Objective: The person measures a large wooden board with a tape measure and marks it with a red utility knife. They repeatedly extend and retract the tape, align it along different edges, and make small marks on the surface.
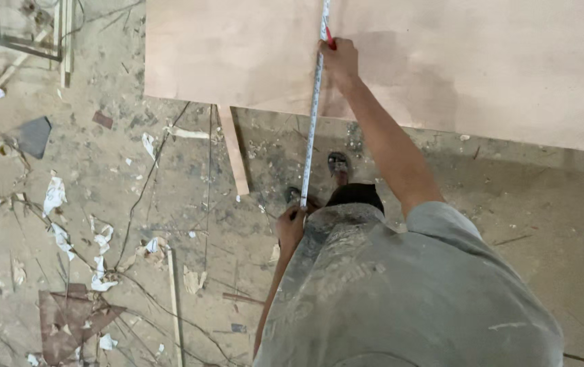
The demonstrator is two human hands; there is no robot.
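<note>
Our shirt [407, 299]: we see a gray, dusty shirt closest to us, low in the view.
Left hand [290, 224]: it is low, near our belly, closed around the near end of the tape measure. The fingers are curled tight on it.
Tape measure [314, 115]: we see a long thin strip, pulled straight from our left hand up across the floor and over the edge of the board. It runs on past the top of the view.
Feet [338, 164]: we see one foot in a sandal on the floor, just beside the tape.
Floor [135, 204]: it is gray and dirty, with torn white paper bits [54, 196], thin wires and wood scraps on the left side.
Wood strip [233, 149]: a narrow piece that lies on the floor under the board's edge, near the tape.
Right hand [339, 60]: our arm is stretched far out. The hand rests on the board, pressed against the tape, fingers closed on a red pencil [330, 39].
Board [482, 61]: a big, flat, light brown sheet, farthest from us.
</note>
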